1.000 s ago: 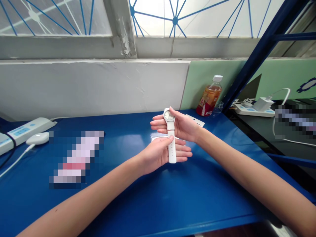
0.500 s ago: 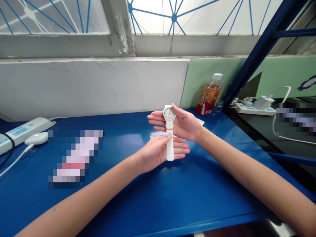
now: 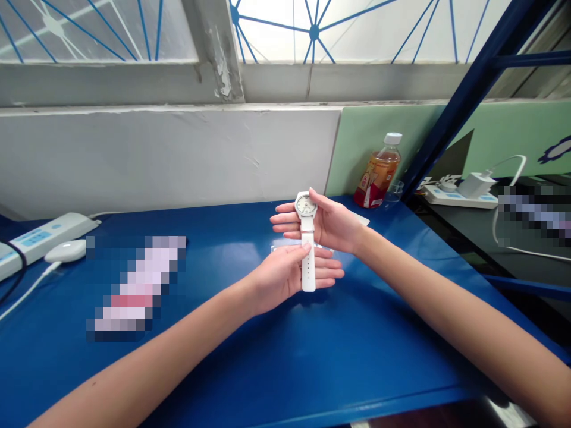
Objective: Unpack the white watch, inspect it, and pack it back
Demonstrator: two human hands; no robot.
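A white wristwatch (image 3: 307,238) with a round pale dial is held upright above the blue table (image 3: 267,356), dial toward me. My right hand (image 3: 332,224) grips the watch head between thumb and fingers at the top. Below it, my left hand (image 3: 285,273) pinches the lower strap with the thumb on its front and the fingers stretched out behind it. A clear plastic sleeve (image 3: 285,245) lies on the table just behind my hands.
A bottle of amber drink (image 3: 378,172) stands at the back right by a green board. A white power strip (image 3: 44,235) and a white puck with a cable (image 3: 66,251) lie at the left. Another power strip with a charger (image 3: 464,193) sits on the dark desk to the right.
The watch and both hands have shifted only slightly; the grip on the watch is the same.
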